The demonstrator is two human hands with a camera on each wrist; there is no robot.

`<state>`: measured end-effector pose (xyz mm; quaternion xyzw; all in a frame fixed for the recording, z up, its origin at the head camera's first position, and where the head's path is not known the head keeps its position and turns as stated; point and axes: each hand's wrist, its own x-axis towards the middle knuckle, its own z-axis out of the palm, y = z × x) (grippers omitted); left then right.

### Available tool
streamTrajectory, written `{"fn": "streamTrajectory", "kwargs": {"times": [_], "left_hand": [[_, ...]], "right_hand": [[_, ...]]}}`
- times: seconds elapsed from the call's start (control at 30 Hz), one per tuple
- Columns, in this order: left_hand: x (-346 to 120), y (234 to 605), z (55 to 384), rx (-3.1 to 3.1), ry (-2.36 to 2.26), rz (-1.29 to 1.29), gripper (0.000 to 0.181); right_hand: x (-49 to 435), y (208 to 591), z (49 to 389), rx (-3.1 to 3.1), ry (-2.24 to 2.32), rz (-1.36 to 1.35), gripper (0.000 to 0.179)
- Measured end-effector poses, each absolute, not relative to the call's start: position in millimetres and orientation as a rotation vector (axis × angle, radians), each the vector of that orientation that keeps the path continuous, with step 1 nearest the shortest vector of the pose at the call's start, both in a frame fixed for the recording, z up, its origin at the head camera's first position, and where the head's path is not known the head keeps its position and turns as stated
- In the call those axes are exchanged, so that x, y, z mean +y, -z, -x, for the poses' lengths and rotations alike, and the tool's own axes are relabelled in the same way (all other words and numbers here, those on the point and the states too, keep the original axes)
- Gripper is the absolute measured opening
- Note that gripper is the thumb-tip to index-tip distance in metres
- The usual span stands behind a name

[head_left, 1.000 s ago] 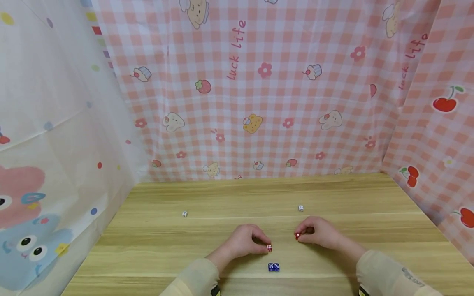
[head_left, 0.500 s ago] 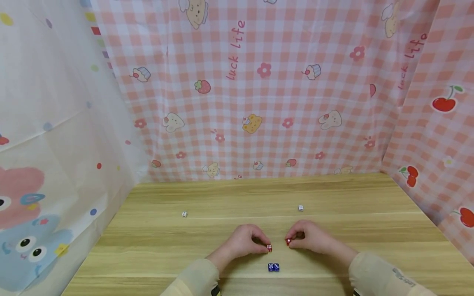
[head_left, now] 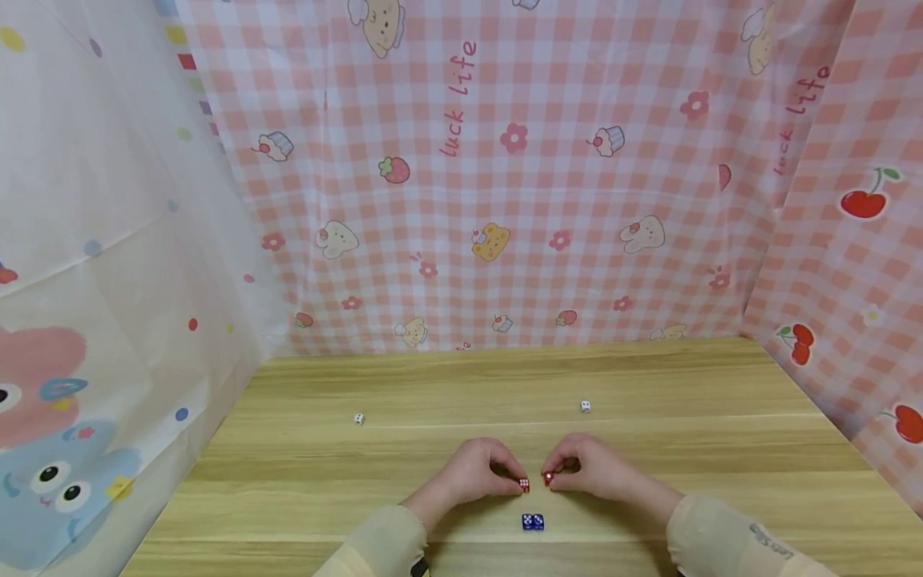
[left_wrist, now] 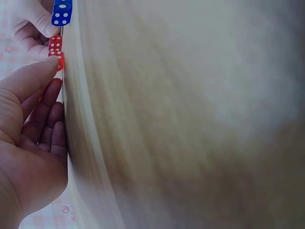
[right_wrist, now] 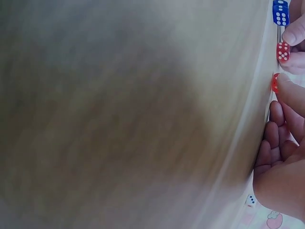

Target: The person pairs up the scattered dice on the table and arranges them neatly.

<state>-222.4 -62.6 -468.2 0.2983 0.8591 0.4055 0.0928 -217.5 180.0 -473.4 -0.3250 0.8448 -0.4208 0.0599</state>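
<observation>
Over the middle of the wooden table, my left hand (head_left: 476,471) pinches a red die (head_left: 524,485) between thumb and fingertips. Just to its right, my right hand (head_left: 598,471) pinches a second red die (head_left: 548,478) the same way. A narrow gap separates the two red dice in the head view; the right wrist view also shows the right hand's die (right_wrist: 275,83) apart from the left hand's die (right_wrist: 283,51). Nearer the body, two blue dice (head_left: 533,522) with white pips sit side by side, just below the left hand's die in the head view.
Farther back on the wooden table (head_left: 461,385) lie two white dice, one die (head_left: 360,418) at the left and another die (head_left: 586,406) behind the right hand. A checked cloth (head_left: 433,200) hangs along the table's back edge, with more cloth at both sides.
My right hand has moved left and slightly toward the body with its red die, closing most of the distance to the other red die. My left hand has stayed in place.
</observation>
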Motion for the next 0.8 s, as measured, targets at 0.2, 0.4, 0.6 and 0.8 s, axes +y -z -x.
{"fn": "streamTrajectory", "kwargs": {"times": [0.2,0.4,0.6,0.8], "left_hand": [[-64,470,224,2.545,-1.181,-0.93,0.012],[-64,472,225,2.544,-1.188,-0.952,0.012],[-64,472,226,2.535,-1.192,-0.94,0.012],[-64,472,226,2.518,-1.201,-0.94,0.013]], "right_hand": [[173,473,215,2.56,1.242,0.987,0.011],[167,474,213,2.53,1.262,1.017,0.012],[164,473,211,2.534,1.279,1.036,0.012],[163,473,211,2.557,1.265,1.043,0.013]]}}
